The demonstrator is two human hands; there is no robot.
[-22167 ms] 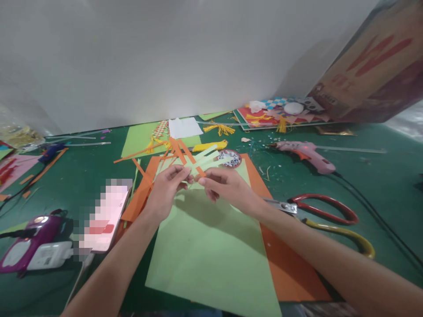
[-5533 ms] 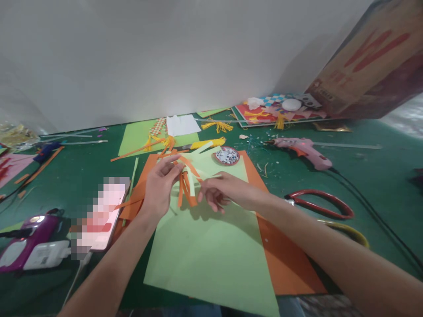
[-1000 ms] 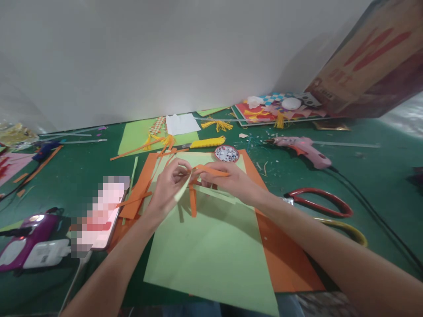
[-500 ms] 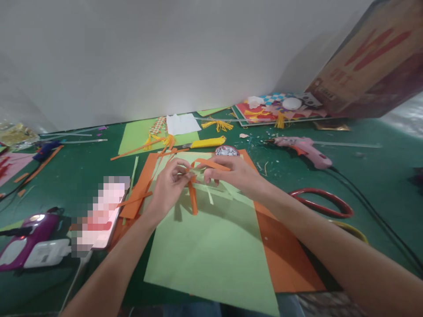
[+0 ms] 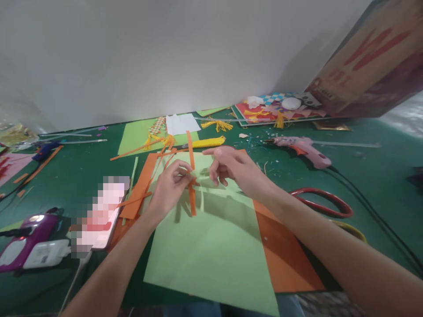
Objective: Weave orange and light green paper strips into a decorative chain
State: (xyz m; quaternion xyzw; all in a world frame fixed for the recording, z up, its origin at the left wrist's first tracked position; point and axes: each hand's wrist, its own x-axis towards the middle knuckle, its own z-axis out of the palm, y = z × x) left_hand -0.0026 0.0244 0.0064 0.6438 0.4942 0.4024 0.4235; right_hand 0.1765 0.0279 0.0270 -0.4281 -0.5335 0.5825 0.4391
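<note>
My left hand pinches woven paper strips between thumb and fingers. From that pinch one orange paper strip points away from me and an orange end hangs toward me. Pale green strips stick out on the right side of the weave, hard to tell from the sheet below. My right hand hovers just right of the strips, index finger stretched out, the other fingers loosely curled, nothing visible in it. Under both hands lies a light green paper sheet on top of orange paper.
Right: a pink glue gun with a cord, and scissors partly behind my forearm. Behind: a yellow utility knife, a white paper piece, yellow tassels. Left: a phone, a purple device, orange strips.
The orange strip that was bent over toward my right hand now stands straight, pointing away. My right hand has let go and drawn back slightly right. My left hand keeps its pinch.
</note>
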